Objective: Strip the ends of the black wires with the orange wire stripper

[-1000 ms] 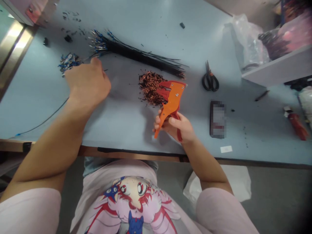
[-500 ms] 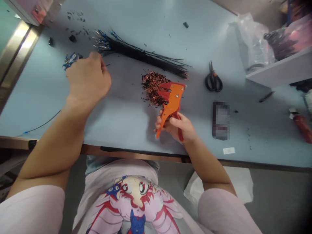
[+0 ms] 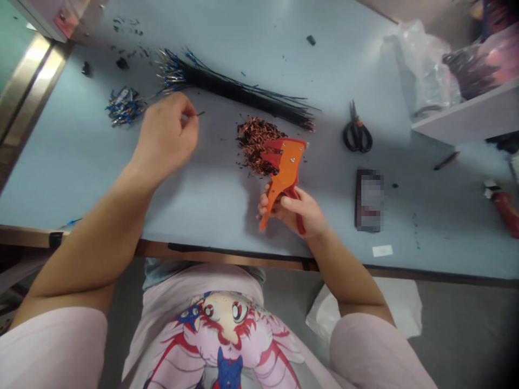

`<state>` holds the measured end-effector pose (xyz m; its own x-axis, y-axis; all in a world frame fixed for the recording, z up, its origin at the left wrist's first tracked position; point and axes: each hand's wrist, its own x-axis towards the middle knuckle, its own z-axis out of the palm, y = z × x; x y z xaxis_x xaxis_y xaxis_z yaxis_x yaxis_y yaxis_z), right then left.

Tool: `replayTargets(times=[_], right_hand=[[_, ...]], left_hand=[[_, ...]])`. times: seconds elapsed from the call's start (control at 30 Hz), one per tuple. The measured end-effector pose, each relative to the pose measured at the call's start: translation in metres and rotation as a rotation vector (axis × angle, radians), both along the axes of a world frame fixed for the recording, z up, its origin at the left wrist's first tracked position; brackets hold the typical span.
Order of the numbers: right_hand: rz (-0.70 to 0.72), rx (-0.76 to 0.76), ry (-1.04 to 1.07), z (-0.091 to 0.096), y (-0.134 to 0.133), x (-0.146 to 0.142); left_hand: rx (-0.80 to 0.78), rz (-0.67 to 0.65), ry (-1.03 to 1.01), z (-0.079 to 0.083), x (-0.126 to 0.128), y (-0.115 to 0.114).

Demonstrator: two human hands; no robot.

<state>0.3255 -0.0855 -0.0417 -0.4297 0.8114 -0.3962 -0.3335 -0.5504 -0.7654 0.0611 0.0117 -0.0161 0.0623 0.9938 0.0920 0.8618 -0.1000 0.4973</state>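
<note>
My right hand (image 3: 298, 210) grips the handles of an orange wire stripper (image 3: 285, 167), its jaws up over a pile of copper strippings (image 3: 254, 139). My left hand (image 3: 168, 135) hovers above the table with fingers pinched on a thin black wire (image 3: 198, 114) whose end pokes out to the right. A bundle of black wires (image 3: 243, 94) with blue terminals lies just beyond the left hand. A small heap of blue terminals (image 3: 124, 105) sits to its left.
Black scissors (image 3: 356, 133) lie right of the wire bundle, with a dark phone-like slab (image 3: 368, 199) nearer the table edge. A shelf (image 3: 462, 116) with plastic bags stands at the far right. A red object (image 3: 505, 208) lies at the right edge. Small black scraps dot the blue table (image 3: 219, 194).
My left hand has moved right and toward me from the terminal ends of the bundle, now pinching a single wire. The right hand with the stripper stayed put.
</note>
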Motion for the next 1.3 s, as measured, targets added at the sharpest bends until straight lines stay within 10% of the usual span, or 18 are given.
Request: replayTargets(times=[0.2,0.57,0.8,1.1,1.3], right_hand=[[0.003,-0.006,-0.01,-0.001,0.0,0.0],[-0.02,-0.028,-0.075,0.0,0.001,-0.002],[-0.028,-0.024,-0.071,0.0,0.003,-0.001],[-0.033,-0.049,-0.087,0.001,0.003,-0.002],[-0.024,-0.032,-0.079,0.0,0.002,-0.001]], left_hand=[[-0.245,0.192,0.451,0.02,-0.005,-0.004],[-0.203,-0.103,0.341,0.005,0.03,-0.023],[-0.164,0.201,0.402,0.024,-0.006,-0.012],[-0.099,-0.318,0.17,-0.002,0.028,-0.018],[-0.246,0.053,0.385,0.018,0.009,-0.014]])
